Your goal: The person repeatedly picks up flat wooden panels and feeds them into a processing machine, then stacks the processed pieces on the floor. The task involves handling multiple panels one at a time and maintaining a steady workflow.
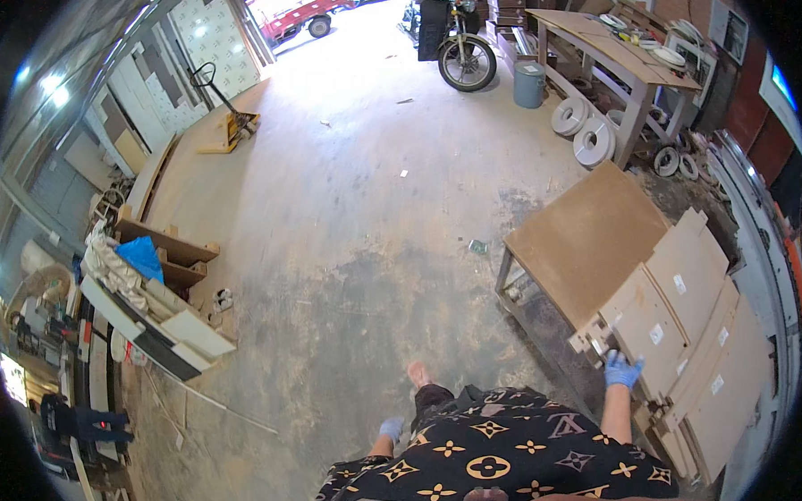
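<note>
My right hand (621,370), in a blue glove, is at the left edge of a stack of flat beige panels (662,327). Its fingers and thumb are spread, and it seems to rest on the panel edge without gripping. Small white labels lie on several panels, and the stack sits in uneven layers beside a low table with a brown board top (588,238). My left hand (392,428), also gloved, hangs low beside my body over the floor. Its fingers are too small to make out.
At left, a pile of boards (167,323) carries a blue plastic sheet. A yellow pallet jack (235,132) stands farther off. A motorcycle (464,55), a grey bucket (528,85), edging rolls (593,141) and a workbench (607,49) are far right. Another person (82,424) stands far left.
</note>
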A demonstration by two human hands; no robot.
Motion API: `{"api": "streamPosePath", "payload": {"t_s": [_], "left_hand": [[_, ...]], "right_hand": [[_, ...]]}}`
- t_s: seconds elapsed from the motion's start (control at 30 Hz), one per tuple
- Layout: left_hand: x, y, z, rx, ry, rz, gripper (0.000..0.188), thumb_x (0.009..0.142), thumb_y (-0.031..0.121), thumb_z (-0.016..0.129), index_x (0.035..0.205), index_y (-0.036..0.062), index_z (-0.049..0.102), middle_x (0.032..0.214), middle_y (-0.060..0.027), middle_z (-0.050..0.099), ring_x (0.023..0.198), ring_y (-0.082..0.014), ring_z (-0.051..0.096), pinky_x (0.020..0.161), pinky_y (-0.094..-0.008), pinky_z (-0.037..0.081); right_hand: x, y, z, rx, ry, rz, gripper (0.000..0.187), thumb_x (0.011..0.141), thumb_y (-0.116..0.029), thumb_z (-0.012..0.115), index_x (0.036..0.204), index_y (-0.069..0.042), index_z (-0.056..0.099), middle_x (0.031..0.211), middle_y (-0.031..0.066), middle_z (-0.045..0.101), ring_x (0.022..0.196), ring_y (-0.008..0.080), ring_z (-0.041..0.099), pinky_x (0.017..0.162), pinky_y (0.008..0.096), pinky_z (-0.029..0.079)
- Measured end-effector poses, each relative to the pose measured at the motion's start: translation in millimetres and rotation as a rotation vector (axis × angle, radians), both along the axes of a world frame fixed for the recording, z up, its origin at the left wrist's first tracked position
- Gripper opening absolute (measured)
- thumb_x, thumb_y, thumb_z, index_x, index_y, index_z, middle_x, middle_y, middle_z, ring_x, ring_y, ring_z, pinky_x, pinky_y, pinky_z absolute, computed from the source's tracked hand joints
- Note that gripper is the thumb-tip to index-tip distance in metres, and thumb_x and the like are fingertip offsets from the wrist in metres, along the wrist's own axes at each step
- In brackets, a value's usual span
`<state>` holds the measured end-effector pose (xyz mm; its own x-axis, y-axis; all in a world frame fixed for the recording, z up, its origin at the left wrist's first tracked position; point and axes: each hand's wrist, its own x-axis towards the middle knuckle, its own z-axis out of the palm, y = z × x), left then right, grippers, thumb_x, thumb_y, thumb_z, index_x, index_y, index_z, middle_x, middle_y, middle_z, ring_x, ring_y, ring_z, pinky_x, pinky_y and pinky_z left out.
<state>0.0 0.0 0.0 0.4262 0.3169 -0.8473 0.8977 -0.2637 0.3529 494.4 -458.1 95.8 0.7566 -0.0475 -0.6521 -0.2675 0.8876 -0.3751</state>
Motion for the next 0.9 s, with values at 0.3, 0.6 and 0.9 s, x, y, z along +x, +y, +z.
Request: {"api": "streamPosePath", "payload": {"t_s": [0.3, 0.6, 0.9], "left_hand": [[89.2, 272.2, 19.8, 0.019, 0.070, 0.073, 0.036, 0.084, 0.033, 0.056, 0.104, 0.0034, 0.058, 0.094, -0.0126, 0.063, 0.089, -0.0239, 0.060, 0.077, -0.0378, 0.048], [462.8, 565.8, 47.8, 0.176, -0.033, 0.147, 0.037, 0.085, 0.027, 0.060, 0.111, 0.0001, 0.057, 0.088, -0.0087, 0.062, 0.082, -0.0222, 0.057, 0.073, -0.0340, 0.047], [805.7, 465.7, 57.7, -0.027, -0.765, -0.195, 0.028, 0.084, 0.024, 0.064, 0.106, 0.0061, 0.059, 0.083, -0.0010, 0.060, 0.067, -0.0102, 0.053, 0.051, -0.0241, 0.041]], "right_hand": [[37.1, 132.8, 57.5, -0.320, -0.031, -0.424, 0.046, 0.088, -0.033, 0.055, 0.128, -0.011, 0.047, 0.129, 0.0098, 0.046, 0.111, 0.0289, 0.049, 0.089, 0.0358, 0.045], [122.4, 296.1, 71.8, -0.408, -0.077, -0.551, 0.048, 0.076, -0.022, 0.067, 0.121, -0.013, 0.049, 0.115, 0.0089, 0.056, 0.106, 0.0262, 0.053, 0.088, 0.0435, 0.045], [284.7, 353.9, -12.0, -0.229, -0.031, -0.544, 0.041, 0.085, -0.024, 0.058, 0.121, -0.007, 0.048, 0.113, 0.0095, 0.059, 0.097, 0.0248, 0.060, 0.079, 0.0407, 0.052]]}}
